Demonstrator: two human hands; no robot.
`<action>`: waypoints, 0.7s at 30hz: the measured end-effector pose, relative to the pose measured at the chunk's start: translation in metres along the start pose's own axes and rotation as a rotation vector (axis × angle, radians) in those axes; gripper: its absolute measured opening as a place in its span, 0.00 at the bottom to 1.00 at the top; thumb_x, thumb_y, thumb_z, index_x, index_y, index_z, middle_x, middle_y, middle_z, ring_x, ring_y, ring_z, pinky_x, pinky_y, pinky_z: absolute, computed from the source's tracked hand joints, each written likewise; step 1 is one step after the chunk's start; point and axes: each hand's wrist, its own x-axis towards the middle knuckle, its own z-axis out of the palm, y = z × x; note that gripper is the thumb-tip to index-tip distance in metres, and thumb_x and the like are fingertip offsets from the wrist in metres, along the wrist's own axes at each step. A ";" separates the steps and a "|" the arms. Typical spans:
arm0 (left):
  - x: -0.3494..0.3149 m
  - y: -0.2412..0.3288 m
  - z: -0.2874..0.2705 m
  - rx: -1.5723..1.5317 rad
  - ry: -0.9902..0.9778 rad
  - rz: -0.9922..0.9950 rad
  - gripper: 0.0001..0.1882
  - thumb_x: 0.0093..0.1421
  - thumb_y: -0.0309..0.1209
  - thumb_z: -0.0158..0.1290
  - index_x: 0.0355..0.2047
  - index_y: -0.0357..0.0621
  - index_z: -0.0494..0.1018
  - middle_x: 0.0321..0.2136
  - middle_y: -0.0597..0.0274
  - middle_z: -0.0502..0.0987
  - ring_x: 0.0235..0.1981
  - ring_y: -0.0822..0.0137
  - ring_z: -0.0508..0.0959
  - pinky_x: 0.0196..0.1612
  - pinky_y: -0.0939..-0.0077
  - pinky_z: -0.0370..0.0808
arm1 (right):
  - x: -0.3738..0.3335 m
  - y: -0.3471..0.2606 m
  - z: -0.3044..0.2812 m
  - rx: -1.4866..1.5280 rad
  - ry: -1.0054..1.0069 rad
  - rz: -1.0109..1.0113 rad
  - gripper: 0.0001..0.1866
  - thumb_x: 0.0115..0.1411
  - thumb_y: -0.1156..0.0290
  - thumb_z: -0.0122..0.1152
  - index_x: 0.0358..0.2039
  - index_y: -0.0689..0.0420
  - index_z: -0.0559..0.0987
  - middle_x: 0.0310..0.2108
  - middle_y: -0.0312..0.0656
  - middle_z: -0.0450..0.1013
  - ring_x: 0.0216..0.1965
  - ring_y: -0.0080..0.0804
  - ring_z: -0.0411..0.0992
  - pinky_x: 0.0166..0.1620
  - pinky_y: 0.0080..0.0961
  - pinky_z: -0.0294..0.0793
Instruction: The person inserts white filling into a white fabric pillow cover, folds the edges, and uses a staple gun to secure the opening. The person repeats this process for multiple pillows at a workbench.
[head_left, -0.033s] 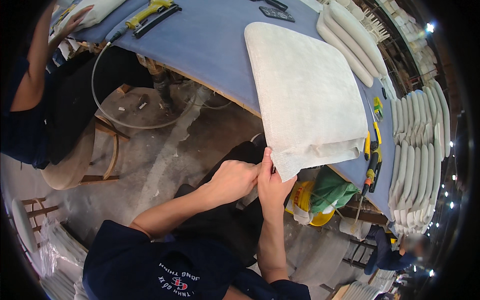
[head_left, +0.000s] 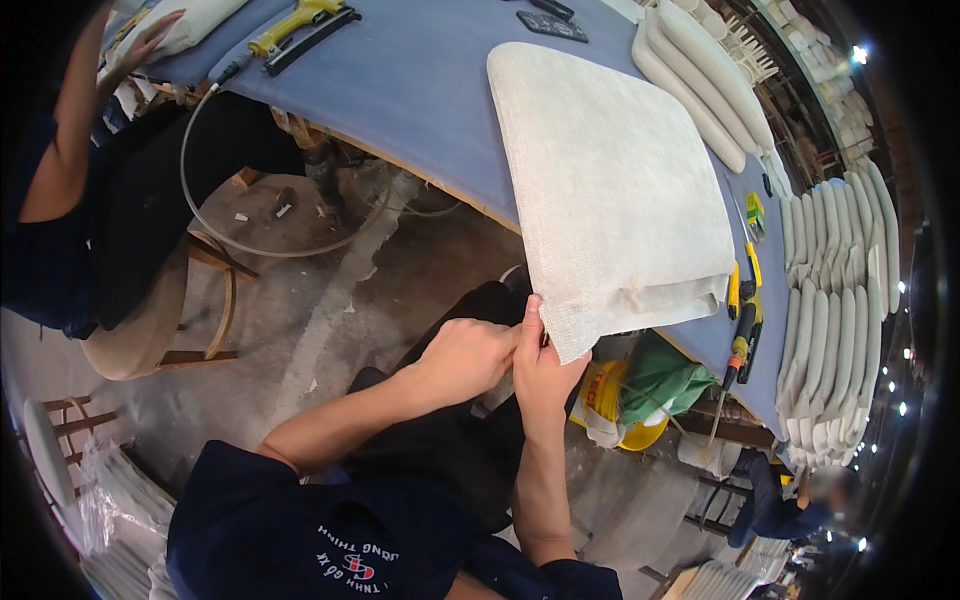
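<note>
A flat seat pad covered in pale grey woven fabric (head_left: 615, 180) lies on the blue-topped table, its near left corner jutting past the edge. My right hand (head_left: 548, 375) grips that corner, with the thumb on the fabric and the fingers curled beneath. Close against it, my left hand (head_left: 465, 355) is closed in a fist at the corner's edge. Whatever the left fingers hold is hidden. Along the pad's near side, a loose flap of fabric (head_left: 670, 297) is folded over.
On the blue table (head_left: 420, 110) lie a yellow staple gun (head_left: 300, 25) with an air hose, yellow-handled tools (head_left: 747, 310) and stacked pads (head_left: 690, 90). More pads (head_left: 830, 320) are piled at right. A yellow bucket (head_left: 603, 395) stands below. A co-worker's hand (head_left: 150, 40) is at far left.
</note>
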 end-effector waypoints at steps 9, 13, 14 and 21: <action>0.036 -0.029 -0.049 0.135 0.284 0.272 0.23 0.52 0.24 0.69 0.49 0.49 0.79 0.51 0.53 0.77 0.53 0.47 0.77 0.54 0.56 0.75 | 0.001 0.011 -0.001 0.099 -0.052 0.011 0.07 0.63 0.75 0.72 0.38 0.64 0.86 0.34 0.50 0.84 0.33 0.51 0.81 0.41 0.41 0.77; 0.064 -0.027 -0.058 0.307 0.259 0.313 0.42 0.50 0.25 0.70 0.66 0.64 0.73 0.71 0.51 0.65 0.74 0.44 0.61 0.70 0.46 0.60 | 0.002 0.007 0.001 0.165 -0.040 0.076 0.07 0.62 0.76 0.72 0.39 0.64 0.86 0.33 0.48 0.83 0.31 0.49 0.80 0.39 0.40 0.77; 0.073 -0.028 -0.059 0.322 0.252 0.355 0.43 0.50 0.26 0.71 0.67 0.66 0.72 0.73 0.52 0.64 0.75 0.45 0.58 0.71 0.45 0.58 | 0.001 0.007 0.001 0.159 -0.038 0.064 0.07 0.62 0.75 0.72 0.39 0.64 0.85 0.32 0.47 0.83 0.30 0.47 0.80 0.38 0.40 0.77; 0.106 -0.051 -0.040 0.381 0.226 0.547 0.37 0.56 0.27 0.66 0.65 0.77 0.75 0.73 0.68 0.66 0.77 0.58 0.60 0.73 0.41 0.54 | -0.002 0.008 0.001 0.262 -0.085 0.203 0.07 0.63 0.79 0.71 0.41 0.67 0.83 0.31 0.42 0.80 0.29 0.30 0.76 0.36 0.31 0.75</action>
